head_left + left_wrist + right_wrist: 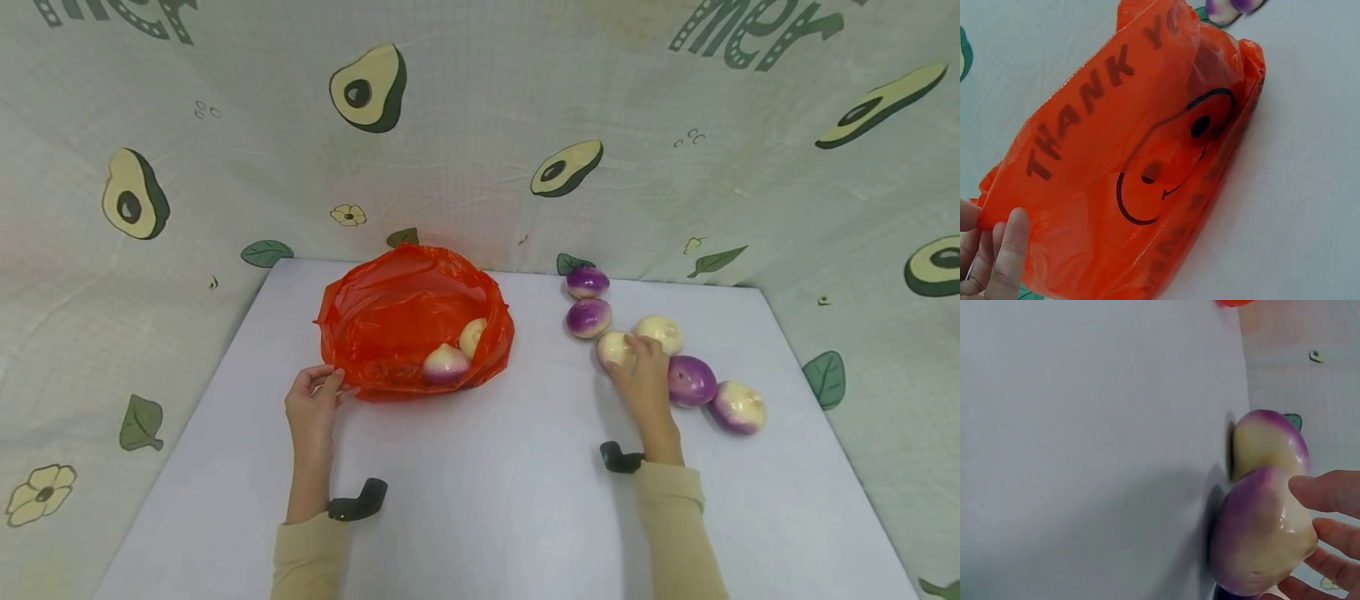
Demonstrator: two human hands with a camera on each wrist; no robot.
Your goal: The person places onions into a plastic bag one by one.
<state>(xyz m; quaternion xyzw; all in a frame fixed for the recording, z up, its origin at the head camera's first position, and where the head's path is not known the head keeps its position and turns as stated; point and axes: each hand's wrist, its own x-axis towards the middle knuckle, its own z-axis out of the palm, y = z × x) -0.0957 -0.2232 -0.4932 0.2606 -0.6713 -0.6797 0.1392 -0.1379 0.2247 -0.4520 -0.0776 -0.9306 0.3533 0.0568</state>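
Pinching at left, gripping at right!
I see the left hand (313,407) pinch the bag (378,321) by its rim, seemingly holding it wide round two turnips (446,365); the right hand (647,375) curls on a pale turnip (612,350), five more (692,382) near it on the table (487,500).

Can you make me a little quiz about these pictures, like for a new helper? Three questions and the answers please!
1. How many purple-and-white vegetables can you count outside the red bag?
2. True or false: the right hand is inside the red bag.
3. Which word can you read on the red bag in the left wrist view? A) HELLO B) THANK C) OPEN

Key:
1. Six.
2. False: it is on one of the vegetables on the table.
3. B.
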